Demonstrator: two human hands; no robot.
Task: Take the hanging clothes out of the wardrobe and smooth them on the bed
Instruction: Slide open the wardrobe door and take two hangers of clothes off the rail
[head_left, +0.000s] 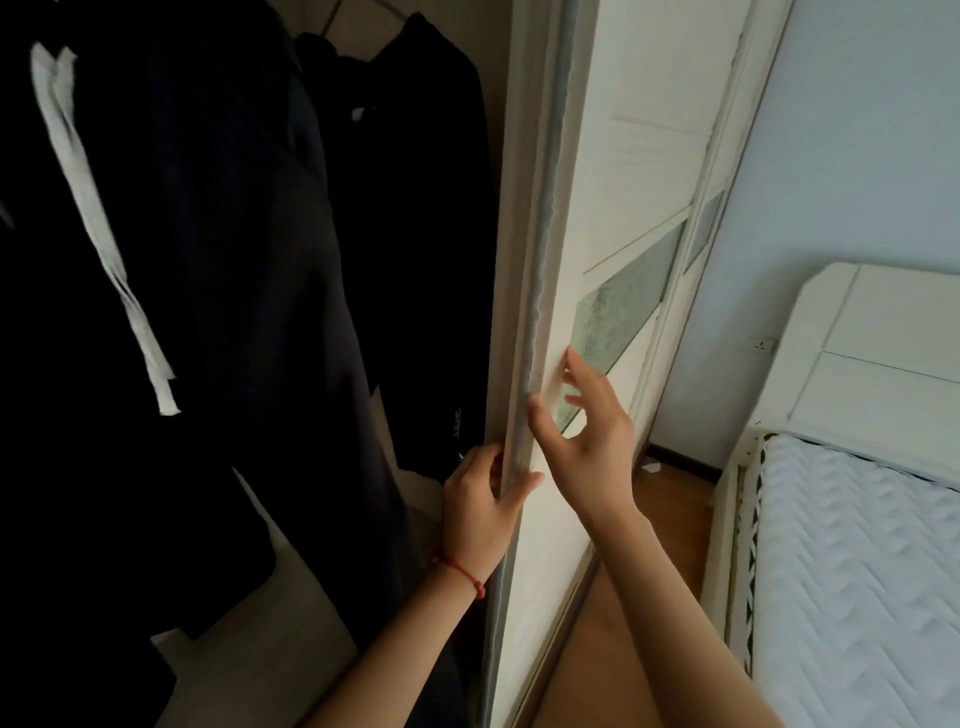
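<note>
Far left, inside the open wardrobe, dark hanging clothes fill the space, with a pale drawstring trailing down one garment. Just right of them, the left hand, a red string bracelet on its wrist, grips the edge of the white sliding door, fingers curled behind the grey brush strip and thumb across its front. Beside it, the right hand is spread, thumb touching the strip and fingers reaching toward the door's frosted green panel. Far right, the bed shows a quilted white mattress below a white headboard.
</note>
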